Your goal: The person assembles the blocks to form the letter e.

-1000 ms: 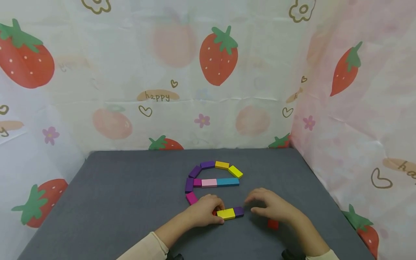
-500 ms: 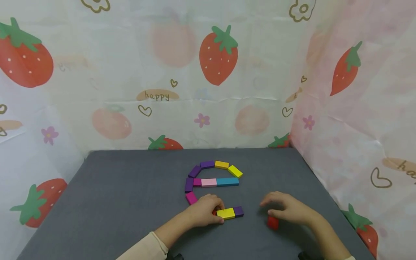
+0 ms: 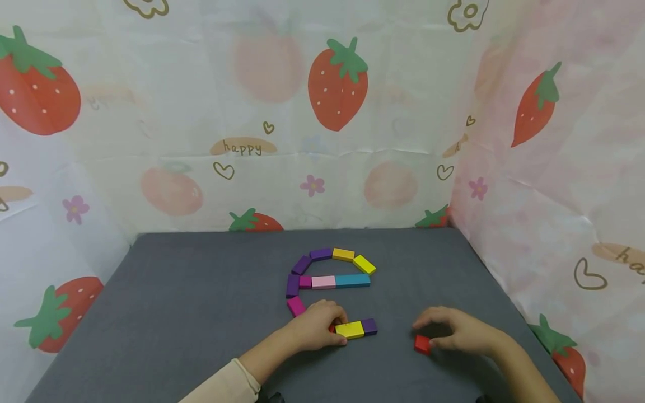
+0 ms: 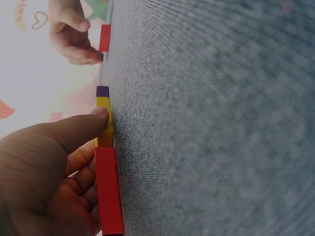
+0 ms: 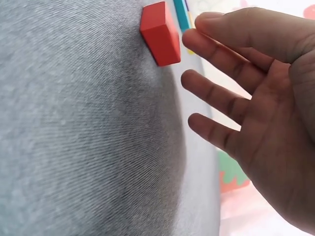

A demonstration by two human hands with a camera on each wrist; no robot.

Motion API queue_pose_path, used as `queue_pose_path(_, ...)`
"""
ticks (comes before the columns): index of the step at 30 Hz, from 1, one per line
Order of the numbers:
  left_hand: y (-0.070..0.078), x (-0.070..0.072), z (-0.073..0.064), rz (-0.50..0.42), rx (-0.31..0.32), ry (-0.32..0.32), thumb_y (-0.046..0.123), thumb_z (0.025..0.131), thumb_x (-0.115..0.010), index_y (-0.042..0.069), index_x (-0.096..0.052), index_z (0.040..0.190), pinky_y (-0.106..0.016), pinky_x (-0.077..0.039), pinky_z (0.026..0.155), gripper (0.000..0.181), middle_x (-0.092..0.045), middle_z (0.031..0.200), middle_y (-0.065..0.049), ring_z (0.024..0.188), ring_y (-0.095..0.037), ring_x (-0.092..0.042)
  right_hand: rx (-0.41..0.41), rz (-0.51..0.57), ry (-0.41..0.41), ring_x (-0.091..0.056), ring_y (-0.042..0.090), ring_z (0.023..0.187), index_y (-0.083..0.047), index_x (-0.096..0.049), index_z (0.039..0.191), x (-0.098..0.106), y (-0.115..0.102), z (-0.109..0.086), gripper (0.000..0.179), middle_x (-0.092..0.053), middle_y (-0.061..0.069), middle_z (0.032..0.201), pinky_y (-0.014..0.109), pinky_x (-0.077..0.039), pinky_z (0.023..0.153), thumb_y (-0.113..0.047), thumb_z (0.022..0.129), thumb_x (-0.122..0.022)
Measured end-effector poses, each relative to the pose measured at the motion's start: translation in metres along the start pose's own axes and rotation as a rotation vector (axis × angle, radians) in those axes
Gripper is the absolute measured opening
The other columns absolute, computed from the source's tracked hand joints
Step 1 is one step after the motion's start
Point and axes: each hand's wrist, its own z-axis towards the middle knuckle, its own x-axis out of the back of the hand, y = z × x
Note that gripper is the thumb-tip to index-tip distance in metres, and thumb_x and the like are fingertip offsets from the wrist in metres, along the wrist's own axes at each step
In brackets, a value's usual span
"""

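My left hand (image 3: pixel 316 327) pinches a yellow block (image 3: pixel 350 331) lying on the table, thumb on its near side and fingers behind. A purple block (image 3: pixel 369 327) adjoins its right end. On its other side lies a red block (image 4: pixel 107 189), mostly covered by the hand in the head view. My right hand (image 3: pixel 461 331) is spread around a separate small red block (image 3: pixel 422 344) at the right. In the right wrist view the thumb and fingers (image 5: pixel 197 81) are relaxed and apart from that red block, with nothing in their grasp.
Beyond the hands, purple, orange and yellow blocks form an arc (image 3: pixel 321 255). A row of magenta, pink (image 3: pixel 323 282) and blue blocks (image 3: pixel 353 281) crosses beneath it, and a magenta block (image 3: pixel 296 306) continues the curve. A strawberry-print cloth (image 3: pixel 393 112) walls the grey table (image 3: pixel 201 302).
My right hand has moved right and toward me, from beside the purple block to the loose red block. The left hand has stayed on the yellow block.
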Motion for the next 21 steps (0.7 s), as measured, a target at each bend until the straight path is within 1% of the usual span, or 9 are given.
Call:
queue_pose_path(3,0.0,0.001,0.0,-0.001,-0.002,0.001,0.039,0.089,-0.081,0.023,-0.072,0.108,-0.027,-0.041,0.085,0.027,-0.056,0.092,0.015,0.09,-0.007,-0.048,-0.015,0.021,-0.01,-0.057,0.009,0.121,-0.018,-0.069,0.127,-0.001,0.001,-0.003,0.035,-0.066,0.002,0.13,0.022,-0.044,0.101,-0.024,0.094,-0.076)
queue_pose_path(7,0.001,0.001,-0.001,-0.004,-0.004,-0.001,0.039,0.088,-0.081,0.022,-0.071,0.108,-0.027,-0.042,0.086,0.027,-0.057,0.093,0.014,0.091,-0.007,-0.048,-0.041,0.001,0.003,-0.054,0.007,0.122,-0.021,-0.07,0.126,-0.004,0.004,-0.006,0.036,-0.065,0.0,0.131,0.021,-0.042,0.102,-0.025,0.091,-0.078)
queue_pose_path(11,0.001,0.001,-0.001,0.0,-0.005,0.001,0.039,0.088,-0.081,0.022,-0.071,0.108,-0.027,-0.042,0.086,0.027,-0.057,0.093,0.014,0.091,-0.007,-0.048,-0.07,-0.004,0.007,-0.051,0.005,0.123,-0.023,-0.071,0.125,-0.006,0.005,-0.009,0.037,-0.064,-0.002,0.132,0.023,-0.041,0.102,-0.03,0.09,-0.079)
queue_pose_path(17,0.001,0.001,-0.001,0.006,-0.005,0.004,0.039,0.088,-0.081,0.022,-0.071,0.108,-0.027,-0.042,0.086,0.028,-0.057,0.093,0.014,0.091,-0.007,-0.048,-0.074,-0.017,0.008,-0.05,0.005,0.123,-0.025,-0.071,0.125,-0.008,0.009,-0.009,0.038,-0.064,-0.003,0.132,0.024,-0.042,0.102,-0.033,0.089,-0.078)
queue_pose_path(21,0.002,0.001,-0.003,0.005,0.0,0.002,0.039,0.088,-0.081,0.022,-0.071,0.108,-0.027,-0.042,0.086,0.028,-0.057,0.094,0.014,0.091,-0.007,-0.048,-0.079,-0.041,0.025,-0.051,0.004,0.121,-0.027,-0.071,0.124,-0.011,0.013,-0.007,0.037,-0.065,-0.008,0.13,0.024,-0.043,0.102,-0.036,0.089,-0.079)
